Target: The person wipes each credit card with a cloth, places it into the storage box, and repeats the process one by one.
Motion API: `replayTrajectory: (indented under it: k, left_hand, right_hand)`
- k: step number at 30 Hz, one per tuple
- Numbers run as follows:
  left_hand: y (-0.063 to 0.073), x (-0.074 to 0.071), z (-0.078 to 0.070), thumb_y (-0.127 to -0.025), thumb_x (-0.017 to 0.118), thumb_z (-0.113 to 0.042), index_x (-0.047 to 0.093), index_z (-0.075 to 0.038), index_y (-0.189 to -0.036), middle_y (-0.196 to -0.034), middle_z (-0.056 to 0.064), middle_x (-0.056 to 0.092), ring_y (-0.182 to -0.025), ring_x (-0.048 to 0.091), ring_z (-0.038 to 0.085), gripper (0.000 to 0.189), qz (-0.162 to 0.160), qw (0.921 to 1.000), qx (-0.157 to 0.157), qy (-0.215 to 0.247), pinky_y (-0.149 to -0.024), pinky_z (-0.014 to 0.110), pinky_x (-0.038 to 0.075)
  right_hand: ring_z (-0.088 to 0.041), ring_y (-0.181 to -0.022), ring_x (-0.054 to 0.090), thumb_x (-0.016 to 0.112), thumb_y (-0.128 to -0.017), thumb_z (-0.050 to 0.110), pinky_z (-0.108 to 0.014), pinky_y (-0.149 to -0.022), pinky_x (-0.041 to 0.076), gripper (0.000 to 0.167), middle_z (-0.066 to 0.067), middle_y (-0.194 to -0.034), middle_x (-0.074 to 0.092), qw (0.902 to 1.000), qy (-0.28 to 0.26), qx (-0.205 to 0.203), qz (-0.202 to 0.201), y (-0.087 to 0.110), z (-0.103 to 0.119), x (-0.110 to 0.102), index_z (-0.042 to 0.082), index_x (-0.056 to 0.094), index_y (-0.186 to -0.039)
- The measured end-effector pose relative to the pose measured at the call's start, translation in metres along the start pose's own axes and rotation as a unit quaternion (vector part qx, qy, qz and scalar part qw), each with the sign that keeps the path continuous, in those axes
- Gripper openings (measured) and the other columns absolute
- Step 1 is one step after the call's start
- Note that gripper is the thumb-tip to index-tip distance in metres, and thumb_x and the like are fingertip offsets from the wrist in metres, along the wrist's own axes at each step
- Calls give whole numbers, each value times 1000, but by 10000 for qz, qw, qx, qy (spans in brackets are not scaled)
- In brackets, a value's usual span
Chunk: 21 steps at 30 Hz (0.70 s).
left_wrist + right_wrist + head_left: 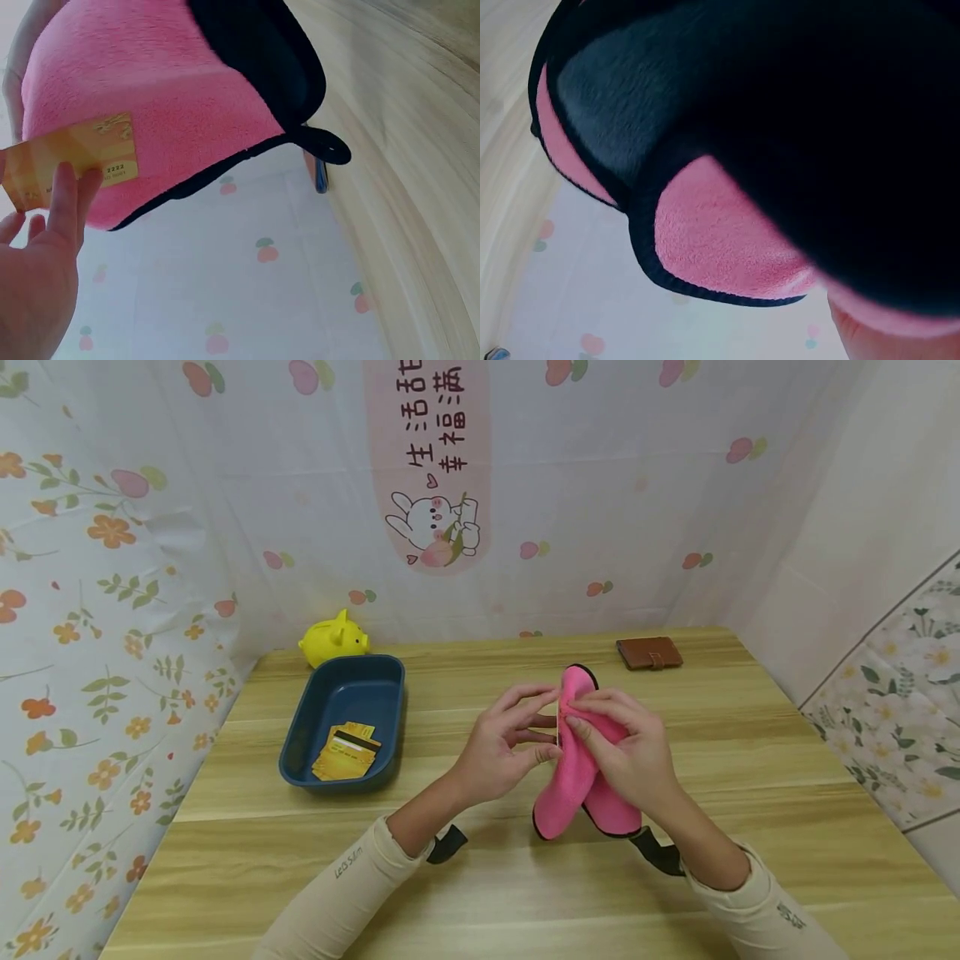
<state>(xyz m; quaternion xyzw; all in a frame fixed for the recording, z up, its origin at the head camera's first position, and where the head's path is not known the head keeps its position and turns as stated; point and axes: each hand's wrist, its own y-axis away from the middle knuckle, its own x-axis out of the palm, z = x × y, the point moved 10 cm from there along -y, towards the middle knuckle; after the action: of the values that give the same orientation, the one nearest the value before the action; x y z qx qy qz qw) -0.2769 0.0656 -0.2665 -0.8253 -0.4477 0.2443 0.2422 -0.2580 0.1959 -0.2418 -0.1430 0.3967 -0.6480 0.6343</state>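
Observation:
My left hand point(495, 752) pinches a gold bank card point(114, 139), its thumb and fingers at the card's ends. The card's face lies against or close to a pink plush cleaning cloth point(558, 797) with black edging. My right hand point(637, 760) grips that cloth, which is bunched at the top and hangs in folds above the table. In the left wrist view the cloth also shows a black hanging loop point(330, 145). A dark grey side of the cloth point(607, 97) fills much of the right wrist view, hiding most of that hand.
On the left of the wooden table point(480, 893) stands a dark blue tray point(292, 735) with several gold cards point(345, 762) inside. Behind it is a yellow piggy bank point(330, 642). A brown wallet point(649, 653) lies at the back right, near the patterned curtain point(600, 510).

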Motion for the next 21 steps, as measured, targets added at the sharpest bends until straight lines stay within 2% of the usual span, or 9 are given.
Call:
replayTrajectory:
  k: [4, 13, 21]
  left_hand:
    - [0, 2, -1, -82, 72, 14, 46, 11, -139, -136, 23, 45, -107, 67, 34, 63, 123, 9999, 6, 78, -85, 37, 58]
    - [2, 3, 6, -84, 68, 16, 44, 9, -138, -140, 23, 40, -111, 63, 38, 59, 182, 9985, -241, 450, -83, 38, 59]
    - [4, 1, -6, -78, 73, 17, 45, 10, -130, -139, 26, 39, -104, 64, 40, 59, 288, 9985, 409, 242, -75, 37, 61]
  right_hand:
    - [-7, -90, 63, 75, -76, -18, -14, -69, 53, 25, -11, -94, 69, 10000, 77, -32, -20, 2, 0, 0, -4, 75, -96]
    - [-9, -91, 62, 75, -75, -19, -14, -69, 53, 26, -12, -95, 69, 10000, 63, -52, -48, 2, 1, 1, -5, 75, -97]
    - [-9, -92, 62, 76, -74, -19, -13, -71, 52, 27, -13, -95, 69, 9998, 97, -101, -117, 1, 3, -1, -5, 75, -96]
